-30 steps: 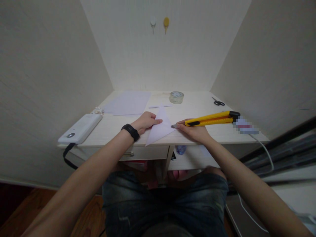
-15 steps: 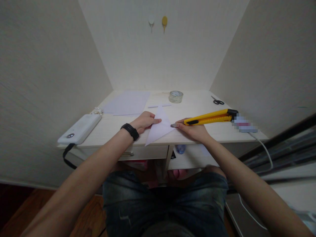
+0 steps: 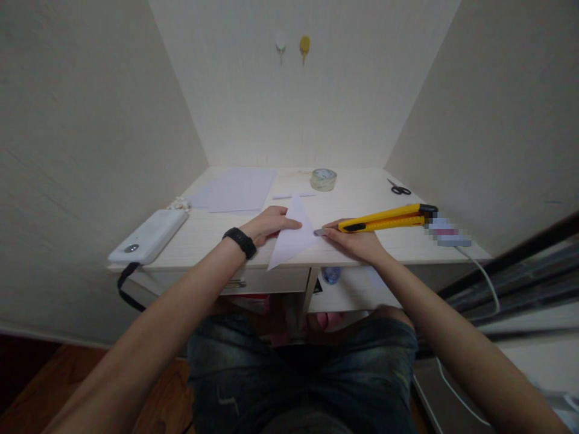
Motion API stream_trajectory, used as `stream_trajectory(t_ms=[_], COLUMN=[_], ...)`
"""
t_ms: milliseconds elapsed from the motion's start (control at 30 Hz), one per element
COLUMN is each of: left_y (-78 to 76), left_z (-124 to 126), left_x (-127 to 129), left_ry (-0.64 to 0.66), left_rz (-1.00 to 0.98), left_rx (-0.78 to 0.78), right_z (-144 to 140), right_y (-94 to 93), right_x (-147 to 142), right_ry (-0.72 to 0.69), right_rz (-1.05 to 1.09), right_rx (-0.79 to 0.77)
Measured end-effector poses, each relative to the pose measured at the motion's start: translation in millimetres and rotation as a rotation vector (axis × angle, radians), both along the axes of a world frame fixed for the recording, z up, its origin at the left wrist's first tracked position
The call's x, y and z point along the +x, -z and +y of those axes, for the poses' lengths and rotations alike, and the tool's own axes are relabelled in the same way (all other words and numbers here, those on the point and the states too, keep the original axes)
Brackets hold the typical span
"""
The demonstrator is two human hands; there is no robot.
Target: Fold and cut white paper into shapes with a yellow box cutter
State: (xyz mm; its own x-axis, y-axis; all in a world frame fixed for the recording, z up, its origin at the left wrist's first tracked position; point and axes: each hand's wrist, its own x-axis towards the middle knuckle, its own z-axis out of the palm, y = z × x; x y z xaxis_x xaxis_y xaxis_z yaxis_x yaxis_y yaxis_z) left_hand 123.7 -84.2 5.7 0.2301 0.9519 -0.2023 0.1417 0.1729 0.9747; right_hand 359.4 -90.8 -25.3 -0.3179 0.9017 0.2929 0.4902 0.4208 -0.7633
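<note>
A white sheet of paper folded into a triangle (image 3: 294, 236) is pinched in my left hand (image 3: 274, 223), with the thumb on top and the fingers behind it. Its lower corner sticks out over the desk's front edge. My right hand (image 3: 355, 242) is closed on a yellow box cutter (image 3: 384, 219), whose handle points off to the right. The cutter's short metal blade (image 3: 319, 232) is out and meets the right edge of the folded paper. A thin rolled or folded paper strip (image 3: 294, 196) lies just behind the triangle.
White sheets (image 3: 242, 187) lie at the back left of the desk (image 3: 357, 196). A roll of clear tape (image 3: 323, 179) stands at the back, black scissors (image 3: 398, 188) at the right. A white device (image 3: 149, 236) sits at the left edge, a cabled item (image 3: 446, 230) at the right.
Both hands keep their grips on the paper and the cutter. The whole view has shifted slightly; the blade stays at the paper's right edge with hardly any visible movement.
</note>
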Motion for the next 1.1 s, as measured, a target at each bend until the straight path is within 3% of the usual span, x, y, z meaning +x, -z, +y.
stream_trajectory(t_ms=[833,1100], left_y=[7.3,-4.8], left_z=[-8.9,11.8], left_x=[16.6,8.9], left_ry=[-0.094,0.071], left_rz=[0.106,0.251], left_rx=[0.168,0.218], right_z=[-0.5,2.9], right_y=[-1.6,-5.0], right_x=[-5.4,-0.7], right_ry=[0.085,0.013], right_rz=[-0.018,-0.002], right_rx=[0.023,-0.009])
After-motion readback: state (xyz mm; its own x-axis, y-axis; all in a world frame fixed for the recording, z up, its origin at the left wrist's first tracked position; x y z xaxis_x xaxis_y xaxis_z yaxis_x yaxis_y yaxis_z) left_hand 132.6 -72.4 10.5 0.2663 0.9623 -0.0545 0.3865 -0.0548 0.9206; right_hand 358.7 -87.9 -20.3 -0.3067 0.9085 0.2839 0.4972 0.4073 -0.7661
